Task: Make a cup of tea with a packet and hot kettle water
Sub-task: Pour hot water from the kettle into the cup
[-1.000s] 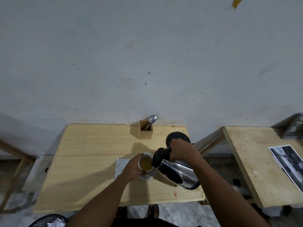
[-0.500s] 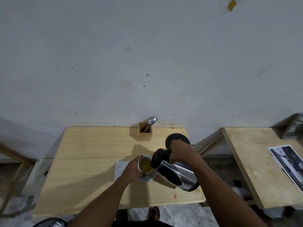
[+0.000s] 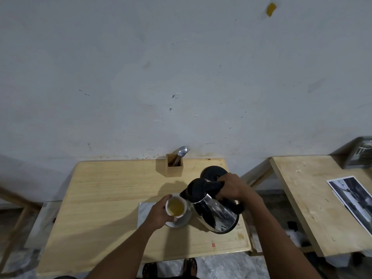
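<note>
Head view, one frame. Left hand (image 3: 161, 213) wraps the side of the cup (image 3: 175, 207), grip clamped on its wall. The cup stands on a saucer (image 3: 181, 222) near the front middle of the desk (image 3: 104, 198), holding yellow-amber liquid fairly close to the rim. Right hand (image 3: 233, 188) has its grip clamped on the black handle of the kettle (image 3: 213, 210), which is tilted, with the spout touching or just beside the cup's rim. No stream can be made out, so I cannot tell if water is flowing. The kettle's black base (image 3: 213, 172) sits behind it, toward the wall. A wooden holder (image 3: 174, 168) with a spoon (image 3: 182, 152) stands at the back edge. A pale sheet (image 3: 145, 210) lies under the saucer's left side. No tea packet visible.

Judgement: pour is at or near its end.

Risks from here:
- Overfill. Level looks high; more tilt would spill onto the saucer and over the left fingers, which sit right at the rim. Scald hazard.
- Spout dragging the rim when the kettle is righted could tip the cup; the left hand guards against this.
- Kettle bottom hangs low over the desk's front right; a hurried return to the base could miss its seat.
- Letting go of the cup sharply could slop the liquid.
</note>
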